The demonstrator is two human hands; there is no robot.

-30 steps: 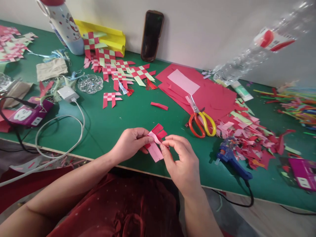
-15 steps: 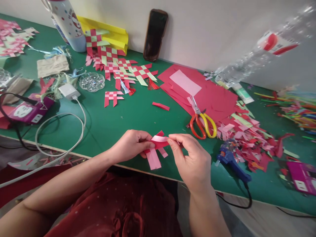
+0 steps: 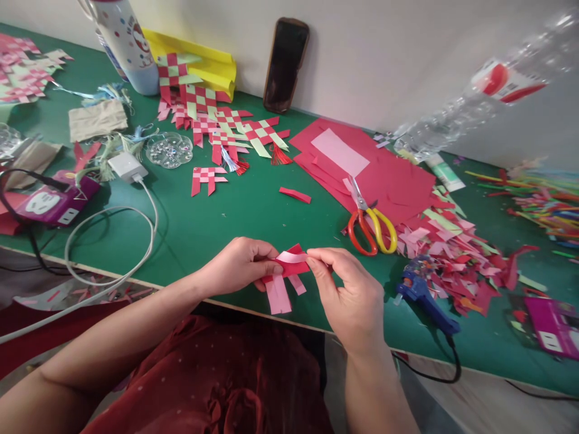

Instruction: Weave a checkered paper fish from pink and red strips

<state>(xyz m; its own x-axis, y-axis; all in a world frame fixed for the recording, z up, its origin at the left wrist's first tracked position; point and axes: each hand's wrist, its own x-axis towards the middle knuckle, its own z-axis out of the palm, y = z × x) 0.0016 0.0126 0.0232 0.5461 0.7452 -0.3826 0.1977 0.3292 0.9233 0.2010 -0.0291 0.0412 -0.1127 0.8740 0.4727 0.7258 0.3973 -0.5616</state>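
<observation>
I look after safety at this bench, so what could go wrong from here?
The pink and red paper strips, pinched between left hand and right hand, might crease or tear if pulled hard. The blue glue gun lies near the right hand, which could brush it; whether it is hot cannot be told. Its black cord hangs past the edge of the green table and might snag.
</observation>
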